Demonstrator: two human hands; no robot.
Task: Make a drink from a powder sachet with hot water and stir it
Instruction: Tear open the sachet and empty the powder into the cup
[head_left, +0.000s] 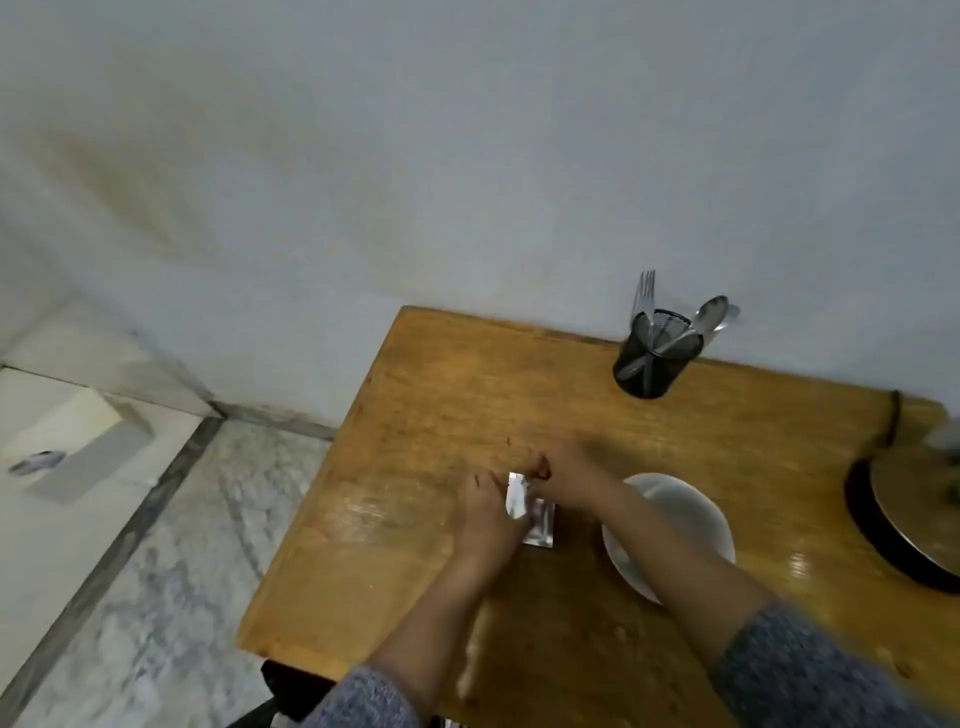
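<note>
My left hand (485, 522) and right hand (563, 475) both pinch the small flat silver foil sachet (527, 512), shiny and rectangular, just above the worn wooden table (415, 467), beside a round white ceramic bowl (691, 514) and well short of a black mesh cutlery holder (649, 361).

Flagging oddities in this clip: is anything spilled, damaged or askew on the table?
Nothing stands out. Both hands, left hand and right hand, hold the silver sachet beside the white bowl; the cutlery holder stands upright, and no spill shows on the table.
</note>
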